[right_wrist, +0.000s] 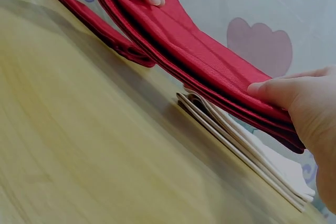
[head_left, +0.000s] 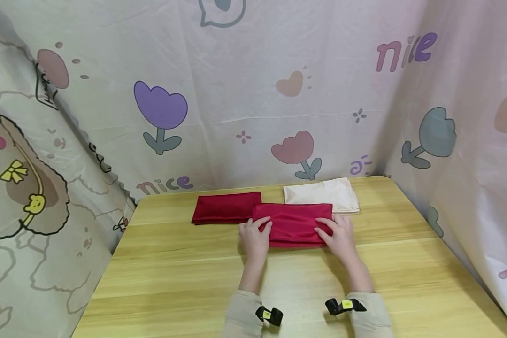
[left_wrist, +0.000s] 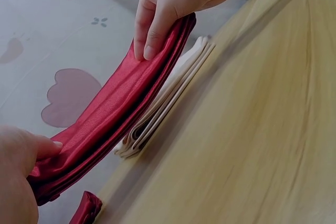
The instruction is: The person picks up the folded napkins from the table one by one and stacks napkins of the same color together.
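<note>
Both hands hold a folded bright red satin cloth (head_left: 295,224) up off the table, as the wrist views show. My left hand (head_left: 255,238) grips its left end, thumb on top and the other fingers underneath or hidden. At the right end my right hand (head_left: 339,234) pinches it the same way. The cloth sags slightly between them, its layered edges (left_wrist: 142,103) facing me. Behind it to the left lies a folded dark red cloth (head_left: 226,208). A folded cream cloth (head_left: 321,195) lies behind to the right, partly covered from view by the held one.
The wooden table (head_left: 173,281) runs back to a printed fabric curtain (head_left: 219,94) that hangs behind it and along both sides. Two black wrist devices (head_left: 270,315) with yellow labels sit at the sleeve cuffs.
</note>
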A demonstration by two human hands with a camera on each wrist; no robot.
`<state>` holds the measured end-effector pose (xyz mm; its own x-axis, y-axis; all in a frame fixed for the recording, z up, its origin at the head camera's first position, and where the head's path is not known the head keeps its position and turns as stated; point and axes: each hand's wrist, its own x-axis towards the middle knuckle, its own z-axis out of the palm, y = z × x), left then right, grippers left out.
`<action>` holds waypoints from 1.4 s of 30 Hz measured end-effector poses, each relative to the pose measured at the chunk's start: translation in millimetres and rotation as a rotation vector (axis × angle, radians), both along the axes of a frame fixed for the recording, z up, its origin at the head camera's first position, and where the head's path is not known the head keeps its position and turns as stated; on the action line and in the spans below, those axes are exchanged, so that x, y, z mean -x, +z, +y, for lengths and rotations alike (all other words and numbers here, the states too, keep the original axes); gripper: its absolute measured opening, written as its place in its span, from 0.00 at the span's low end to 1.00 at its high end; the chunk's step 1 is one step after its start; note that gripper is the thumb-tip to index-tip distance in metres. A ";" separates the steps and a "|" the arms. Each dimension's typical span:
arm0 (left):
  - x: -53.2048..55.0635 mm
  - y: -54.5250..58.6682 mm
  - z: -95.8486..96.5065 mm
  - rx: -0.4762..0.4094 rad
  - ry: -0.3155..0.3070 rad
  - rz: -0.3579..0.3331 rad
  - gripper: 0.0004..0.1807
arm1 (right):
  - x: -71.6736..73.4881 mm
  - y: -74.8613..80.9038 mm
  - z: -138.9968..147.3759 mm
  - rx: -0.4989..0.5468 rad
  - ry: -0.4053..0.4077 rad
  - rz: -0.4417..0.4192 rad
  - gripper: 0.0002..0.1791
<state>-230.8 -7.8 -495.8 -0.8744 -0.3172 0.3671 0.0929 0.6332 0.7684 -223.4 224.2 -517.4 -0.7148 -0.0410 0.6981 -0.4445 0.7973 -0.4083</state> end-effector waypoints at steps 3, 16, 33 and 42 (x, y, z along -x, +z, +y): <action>1.7 -0.1 -4.5 -0.008 0.017 -0.011 0.07 | 0.7 -0.6 -4.3 -0.003 0.016 0.015 0.17; 6.7 -3.4 -26.6 -0.018 0.064 -0.036 0.06 | 3.8 1.2 -26.8 -0.006 0.080 0.026 0.19; 4.6 -0.5 -56.0 0.047 0.058 0.013 0.07 | 7.9 3.3 -49.9 -0.061 0.159 0.078 0.18; 6.2 4.1 -72.0 0.151 0.045 0.030 0.08 | 11.0 7.3 -59.2 -0.115 0.181 0.029 0.19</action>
<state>-237.0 -79.8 -491.8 -0.8484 -0.2953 0.4393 0.0830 0.7454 0.6614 -234.4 165.1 -510.1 -0.6680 -0.2473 0.7019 -0.5950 0.7439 -0.3042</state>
